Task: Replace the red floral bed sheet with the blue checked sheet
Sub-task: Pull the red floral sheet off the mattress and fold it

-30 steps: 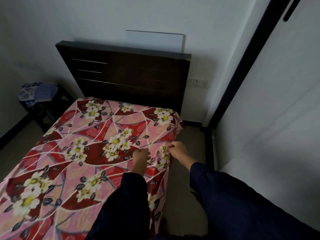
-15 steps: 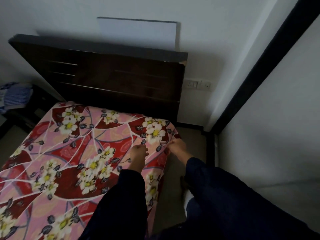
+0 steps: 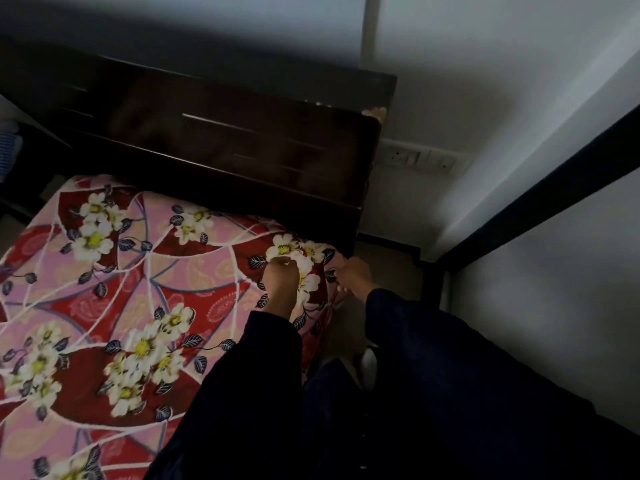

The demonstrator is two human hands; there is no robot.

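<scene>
The left grip and right grip are both pinching tight the 1 o'clock corner of the red floral sheet, lying spread toward 7 o'clock below the headboard, where tugging hard is probably risking snagging any tucked-under cloth.

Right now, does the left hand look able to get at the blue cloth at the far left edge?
Probably not. The left hand grips the red floral sheet at its corner by the headboard; the blue cloth lies off the sheet's opposite side.
</scene>
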